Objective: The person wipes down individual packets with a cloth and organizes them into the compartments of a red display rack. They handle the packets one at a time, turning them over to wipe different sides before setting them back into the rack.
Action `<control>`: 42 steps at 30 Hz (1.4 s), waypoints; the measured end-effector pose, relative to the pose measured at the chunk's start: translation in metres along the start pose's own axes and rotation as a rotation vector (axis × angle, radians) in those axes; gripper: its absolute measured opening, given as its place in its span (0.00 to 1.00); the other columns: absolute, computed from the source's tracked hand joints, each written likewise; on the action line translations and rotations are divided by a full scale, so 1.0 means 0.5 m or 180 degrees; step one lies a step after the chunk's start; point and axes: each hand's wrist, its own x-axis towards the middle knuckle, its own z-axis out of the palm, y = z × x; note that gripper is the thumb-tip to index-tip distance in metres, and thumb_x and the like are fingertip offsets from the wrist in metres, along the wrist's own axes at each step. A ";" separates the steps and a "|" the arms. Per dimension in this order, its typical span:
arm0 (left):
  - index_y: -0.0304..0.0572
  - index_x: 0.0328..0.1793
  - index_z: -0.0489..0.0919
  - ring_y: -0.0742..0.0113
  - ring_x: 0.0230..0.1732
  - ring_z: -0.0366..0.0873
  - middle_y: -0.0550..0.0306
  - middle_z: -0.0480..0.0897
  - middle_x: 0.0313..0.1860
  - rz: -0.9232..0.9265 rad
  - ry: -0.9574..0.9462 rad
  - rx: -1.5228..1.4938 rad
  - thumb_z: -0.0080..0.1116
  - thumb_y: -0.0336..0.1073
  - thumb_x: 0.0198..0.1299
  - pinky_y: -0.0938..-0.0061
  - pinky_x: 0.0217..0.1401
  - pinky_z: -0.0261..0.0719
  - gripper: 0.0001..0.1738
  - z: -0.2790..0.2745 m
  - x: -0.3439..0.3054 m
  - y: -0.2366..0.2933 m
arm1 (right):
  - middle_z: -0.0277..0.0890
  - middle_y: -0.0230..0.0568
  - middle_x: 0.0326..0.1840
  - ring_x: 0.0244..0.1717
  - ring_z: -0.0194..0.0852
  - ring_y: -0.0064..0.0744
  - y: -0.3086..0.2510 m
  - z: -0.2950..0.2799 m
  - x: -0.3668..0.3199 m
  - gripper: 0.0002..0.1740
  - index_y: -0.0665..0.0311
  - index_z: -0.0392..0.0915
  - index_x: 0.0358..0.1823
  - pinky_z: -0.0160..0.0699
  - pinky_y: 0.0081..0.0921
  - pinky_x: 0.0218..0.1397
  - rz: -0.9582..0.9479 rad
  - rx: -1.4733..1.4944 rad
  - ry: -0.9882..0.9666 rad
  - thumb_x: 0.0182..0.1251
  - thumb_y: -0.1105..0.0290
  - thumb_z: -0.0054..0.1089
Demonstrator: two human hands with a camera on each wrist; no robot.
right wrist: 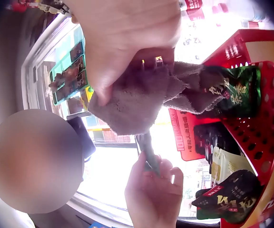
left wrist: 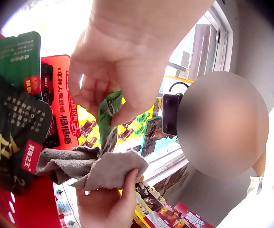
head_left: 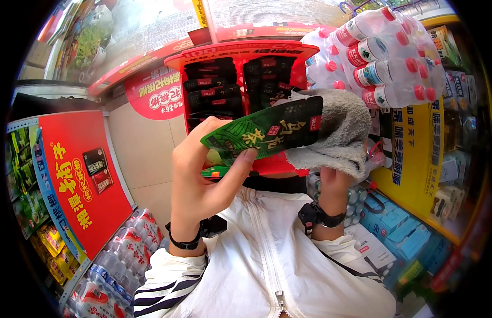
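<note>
In the head view my left hand (head_left: pixel 201 177) pinches a green and black packet (head_left: pixel 270 132) with gold lettering between thumb and fingers. The packet is held up near chest height, its printed face toward me. A grey cloth (head_left: pixel 344 132) lies against its black right end, gripped by my right hand (head_left: pixel 333 183), which is partly hidden under the cloth. From the left wrist, the packet (left wrist: pixel 107 114) shows edge-on, its lower end going into the folds of the cloth (left wrist: pixel 111 171). In the right wrist view the right thumb presses on the cloth (right wrist: pixel 132 102).
Behind the hands stands a red box (head_left: pixel 246 50) holding rows of black packets (head_left: pixel 211 95). Wrapped water bottles (head_left: pixel 373 58) are stacked at the right, by a yellow panel (head_left: pixel 415 153) and blue cartons (head_left: pixel 394 222). A red display (head_left: pixel 81 175) and bottle packs (head_left: pixel 113 265) line the left.
</note>
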 end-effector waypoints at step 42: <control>0.38 0.44 0.83 0.54 0.30 0.75 0.52 0.77 0.32 0.0365 -0.0442 0.0466 0.68 0.24 0.51 0.67 0.32 0.72 0.13 0.023 -0.017 0.006 | 0.85 0.40 0.34 0.34 0.84 0.31 -0.028 0.077 0.003 0.18 0.69 0.83 0.43 0.78 0.27 0.39 -0.0634 -0.1685 -0.1123 0.62 0.61 0.73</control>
